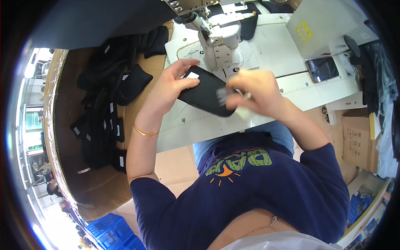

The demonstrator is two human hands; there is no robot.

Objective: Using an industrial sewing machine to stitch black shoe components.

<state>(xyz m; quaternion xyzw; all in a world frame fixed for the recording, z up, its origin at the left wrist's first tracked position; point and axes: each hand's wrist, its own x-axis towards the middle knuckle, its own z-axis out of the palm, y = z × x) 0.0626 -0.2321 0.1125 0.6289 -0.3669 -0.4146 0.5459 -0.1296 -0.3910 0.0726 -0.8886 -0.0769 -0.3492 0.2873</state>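
Note:
My left hand [174, 82] pinches the upper left end of a black fabric piece [205, 92], elongated with rounded ends, thumb on top beside a small white label [193, 76]. The piece is held over the front of the white sewing table [183, 125]. At its lower right end, my right hand [259, 92] is smeared by motion, its fingers curled closed. A blurred greyish, partly see-through thing [223, 96] shows at those fingertips, over the black fabric; its kind cannot be made out. Just beyond both hands stands the sewing machine [221, 50].
A large cardboard box [79, 189] on the left holds a heap of black labelled pieces [100, 91]. A phone [322, 69] lies on the table at right, near a grey-white box-like housing [323, 29]. Blue crates [110, 231] stand at lower left, another carton [357, 137] at right.

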